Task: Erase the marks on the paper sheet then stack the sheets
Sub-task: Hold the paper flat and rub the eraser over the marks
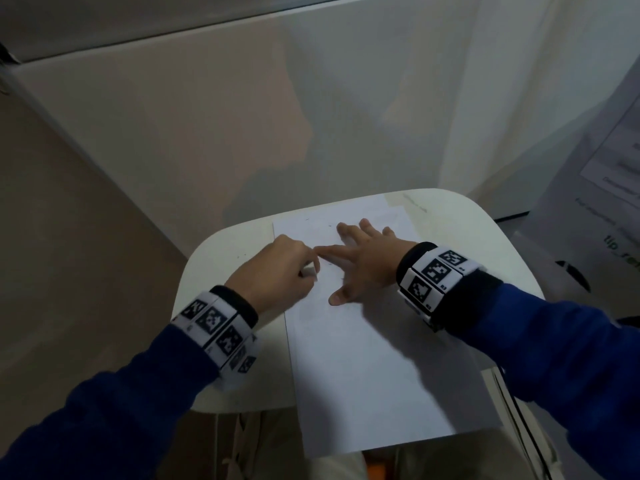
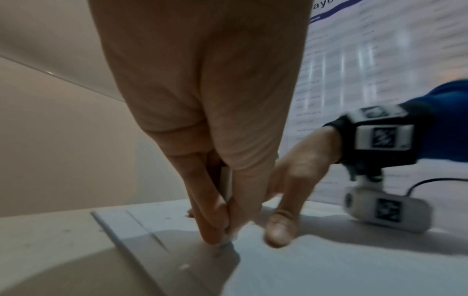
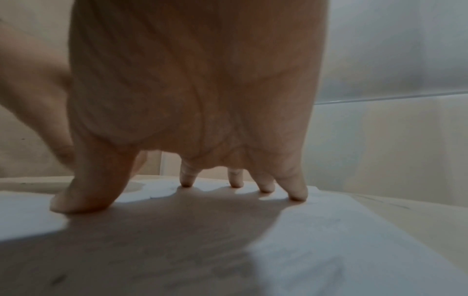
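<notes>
A white paper sheet (image 1: 363,358) lies lengthwise on the small white table (image 1: 221,258), its near end hanging over the front edge. A second sheet (image 1: 403,220) peeks out beneath it at the far right. My left hand (image 1: 277,271) pinches a white eraser (image 2: 228,230) and presses its tip onto the sheet (image 2: 329,270) near the left edge. My right hand (image 1: 360,261) lies spread on the paper just right of the eraser, fingertips (image 3: 296,194) and thumb (image 3: 83,198) pressing down. Faint marks are barely visible near the fingers.
A printed poster or banner (image 1: 609,188) stands at the right of the table. Pale walls close in behind and to the left. The table's left part (image 1: 204,375) is bare beside my left wrist band. A cable (image 2: 430,182) runs from the right wrist camera.
</notes>
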A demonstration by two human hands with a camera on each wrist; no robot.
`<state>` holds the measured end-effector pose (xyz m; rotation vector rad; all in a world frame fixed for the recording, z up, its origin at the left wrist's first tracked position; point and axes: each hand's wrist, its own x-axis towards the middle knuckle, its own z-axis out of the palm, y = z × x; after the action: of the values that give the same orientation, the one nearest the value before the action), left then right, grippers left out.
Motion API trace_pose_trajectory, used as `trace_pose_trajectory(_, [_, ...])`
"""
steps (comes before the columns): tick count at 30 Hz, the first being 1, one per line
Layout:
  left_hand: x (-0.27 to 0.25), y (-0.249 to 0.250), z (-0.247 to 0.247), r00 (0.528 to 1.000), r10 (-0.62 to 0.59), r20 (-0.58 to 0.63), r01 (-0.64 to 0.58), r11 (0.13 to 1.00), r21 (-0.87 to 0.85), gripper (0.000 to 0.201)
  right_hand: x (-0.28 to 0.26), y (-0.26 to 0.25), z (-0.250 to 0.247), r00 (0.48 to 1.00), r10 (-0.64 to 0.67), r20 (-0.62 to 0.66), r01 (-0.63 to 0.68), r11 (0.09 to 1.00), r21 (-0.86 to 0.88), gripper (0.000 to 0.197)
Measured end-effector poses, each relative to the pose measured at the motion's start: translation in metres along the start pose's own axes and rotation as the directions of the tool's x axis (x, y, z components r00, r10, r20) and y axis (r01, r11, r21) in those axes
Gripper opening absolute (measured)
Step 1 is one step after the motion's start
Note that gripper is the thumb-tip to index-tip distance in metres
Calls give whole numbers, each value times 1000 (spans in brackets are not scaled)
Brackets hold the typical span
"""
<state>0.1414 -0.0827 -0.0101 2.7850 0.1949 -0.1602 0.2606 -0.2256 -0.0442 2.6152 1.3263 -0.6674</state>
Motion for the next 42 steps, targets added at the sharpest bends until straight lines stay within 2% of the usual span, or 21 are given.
trace_pose_trajectory(2, [-9, 5, 2, 996, 47, 72, -47, 999, -1, 19, -1, 0, 1, 1000, 1, -3, -1, 1000, 5, 99])
trace_pose_trajectory(4, [-9, 6, 0, 994, 61, 86, -60, 998, -16, 18, 0, 0, 1, 1000, 3, -7, -3, 1000, 6, 99])
trace_pose_trajectory(9, [9, -2, -4, 999, 20, -39, -19, 1000, 12, 19, 2, -1, 0, 1000, -7, -17, 7, 1000, -12, 99])
trace_pose_trajectory(11, [10, -1, -2, 999, 23, -41, -22, 999, 41, 20, 1, -1, 0, 1000, -6, -8, 6, 1000, -2, 99])
trace_pose_trajectory(17, [-3, 10, -1, 992, 77, 102, -83, 995, 55, 18, 0, 0, 2, 1000, -6, -10, 6, 1000, 12, 99])
trace_pose_trajectory(21, [12, 3, -7, 999, 36, -20, -35, 999, 39, 20, -1, -2, -3, 1000, -6, -2, 6, 1000, 7, 98])
trace_pose_trajectory(23, [14, 2, -6, 999, 20, -43, -18, 999, 47, 20, -3, -2, -5, 1000, -8, 1, 8, 1000, 6, 97])
trace_pose_trajectory(25, [9, 7, -2, 999, 28, -14, -28, 998, 54, 19, -6, -3, -4, 1000, -11, -5, 11, 1000, 9, 96])
trace_pose_trajectory(28, [-4, 19, 1, 992, 80, 96, -85, 995, 45, 17, -8, -3, -1, 1000, -21, -10, 21, 1000, 21, 96])
trace_pose_trajectory(30, [-6, 20, 0, 990, 87, 114, -92, 995, 46, 17, -8, -3, -1, 1000, -22, -7, 22, 1000, 14, 98])
trace_pose_trajectory(35, [10, 3, -3, 1000, 23, -13, -22, 999, 36, 19, -8, -5, -3, 1000, -11, -6, 11, 1000, 2, 96])
trace_pose_trajectory(37, [9, 4, -3, 1000, 15, -26, -14, 999, 42, 18, -9, -4, -2, 1000, -11, -11, 11, 1000, 5, 96])
trace_pose_trajectory(42, [-14, 15, 5, 995, 56, 87, -59, 998, 31, 18, -5, -1, 1, 1000, -15, 2, 15, 1000, 6, 99])
